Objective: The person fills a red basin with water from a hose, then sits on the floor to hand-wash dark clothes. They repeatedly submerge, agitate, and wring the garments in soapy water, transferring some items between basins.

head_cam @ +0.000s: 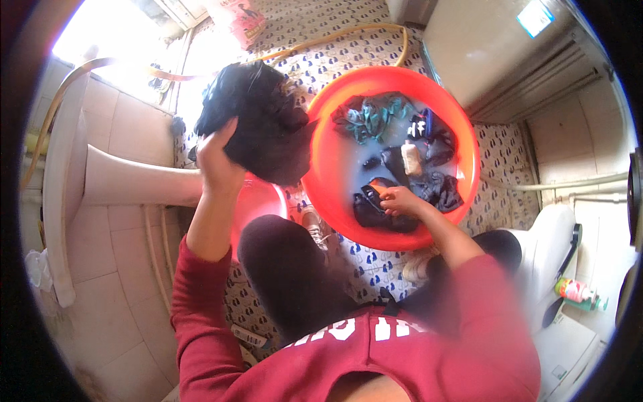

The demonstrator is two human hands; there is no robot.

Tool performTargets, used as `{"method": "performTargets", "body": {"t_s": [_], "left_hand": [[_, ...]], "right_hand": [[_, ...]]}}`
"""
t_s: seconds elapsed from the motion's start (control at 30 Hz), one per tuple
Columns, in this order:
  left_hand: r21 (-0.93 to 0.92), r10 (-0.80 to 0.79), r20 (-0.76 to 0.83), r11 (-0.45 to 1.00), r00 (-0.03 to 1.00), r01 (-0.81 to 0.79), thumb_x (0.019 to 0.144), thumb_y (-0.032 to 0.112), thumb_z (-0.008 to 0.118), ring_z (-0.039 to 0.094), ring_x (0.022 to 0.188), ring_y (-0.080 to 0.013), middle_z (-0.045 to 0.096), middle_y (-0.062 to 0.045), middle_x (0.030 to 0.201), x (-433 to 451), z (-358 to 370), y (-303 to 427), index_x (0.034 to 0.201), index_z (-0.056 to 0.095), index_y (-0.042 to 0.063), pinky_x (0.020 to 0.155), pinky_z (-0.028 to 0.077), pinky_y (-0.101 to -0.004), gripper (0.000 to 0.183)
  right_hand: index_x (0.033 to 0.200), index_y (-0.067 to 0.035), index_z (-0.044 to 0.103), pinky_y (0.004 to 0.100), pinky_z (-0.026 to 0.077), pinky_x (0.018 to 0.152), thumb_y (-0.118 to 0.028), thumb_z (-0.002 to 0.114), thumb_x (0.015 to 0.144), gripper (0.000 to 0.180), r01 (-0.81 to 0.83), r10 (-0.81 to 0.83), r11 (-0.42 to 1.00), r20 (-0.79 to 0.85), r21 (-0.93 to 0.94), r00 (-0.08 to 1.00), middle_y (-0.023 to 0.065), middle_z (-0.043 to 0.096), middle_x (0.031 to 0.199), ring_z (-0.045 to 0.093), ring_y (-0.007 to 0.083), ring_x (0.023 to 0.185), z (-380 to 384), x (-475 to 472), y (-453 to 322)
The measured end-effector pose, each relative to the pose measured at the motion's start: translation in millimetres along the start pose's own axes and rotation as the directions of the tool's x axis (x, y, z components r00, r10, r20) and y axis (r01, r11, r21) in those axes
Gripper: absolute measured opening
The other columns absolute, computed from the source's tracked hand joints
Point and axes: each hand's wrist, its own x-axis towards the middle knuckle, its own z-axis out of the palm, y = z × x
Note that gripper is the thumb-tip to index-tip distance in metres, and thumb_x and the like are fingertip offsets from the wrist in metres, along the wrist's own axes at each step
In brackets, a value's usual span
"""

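Observation:
My left hand (218, 158) grips a bunched black garment (261, 125) and holds it up left of the red plastic basin (329, 201). Inside the basin, my right hand (402, 202) has its fingers curled at a dark garment (369, 208). A small orange patch (378, 187) shows by those fingertips; whether it is part of the cloth or a separate thing, and whether the fingers grip it, I cannot tell. Cloudy water (359, 158) surrounds a teal and dark cloth (371, 115), more dark clothes (439, 191) and a pale bar, seemingly soap (411, 159), lying on dark cloth.
A pink basin (258, 198) stands partly under the raised garment. To the left is a pedestal sink (140, 176), to the right a white toilet (547, 241) with a bottle (577, 291) near it. A yellowish hose (341, 34) crosses the patterned floor beside a large appliance (482, 55).

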Motion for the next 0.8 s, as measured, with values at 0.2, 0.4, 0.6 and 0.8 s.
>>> {"method": "performTargets", "body": {"t_s": [0.2,0.4,0.6,0.8], "left_hand": [[-0.086,-0.177,0.05,0.98,0.983,0.181,0.086,0.003,0.063,0.065,0.099,-0.034,0.068,-0.019,0.105,24.3,76.2,-102.5,0.105,0.065,-0.004,0.096,0.05,-0.0486,0.02],[0.699,-0.366,0.01,0.668,0.931,0.255,0.076,0.005,0.075,0.065,0.096,-0.0222,0.068,-0.011,0.108,-4.9,7.8,-255.4,0.125,0.058,0.005,0.084,0.052,-0.0365,0.052],[0.962,-0.499,0.152,-0.126,0.853,-0.244,0.077,0.014,0.056,0.062,0.105,-0.0419,0.063,-0.031,0.109,-60.5,-34.3,-319.1,0.129,0.051,0.006,0.09,0.05,-0.0481,0.053],[0.796,-0.855,-0.068,-0.357,0.514,-0.488,0.084,0.055,0.063,0.058,0.122,-0.0263,0.064,-0.012,0.127,-118.3,-38.6,-327.1,0.122,0.067,0.013,0.104,0.037,-0.0509,0.057]], "right_hand": [[0.102,-0.004,0.059,0.0281,0.049,0.049,-0.013,0.066,0.085,0.021,0.07,0.055,0.951,-0.39,0.3,0.919,0.0062,0.061,0.074,0.063,0.0164,0.059,-39.1,-35.1,30.9],[0.113,-0.001,0.061,0.0351,0.052,0.06,-0.015,0.07,0.081,0.035,-0.069,0.098,0.995,-0.48,0.077,0.872,0.0149,0.067,0.085,0.066,0.0218,0.07,-38.5,-42.1,53.4],[0.119,-0.01,0.061,0.0408,0.048,0.095,-0.021,0.07,0.079,0.043,0.016,-0.321,0.831,-0.456,-0.556,0.83,0.0158,0.063,0.117,0.06,0.0336,0.111,-0.5,-61.6,64.0],[0.124,-0.015,0.059,0.0615,0.024,0.112,-0.037,0.066,0.082,0.047,0.085,-0.281,0.477,-0.06,-0.875,0.958,0.007,0.057,0.129,0.038,0.0273,0.136,80.3,-92.5,60.5]]}}
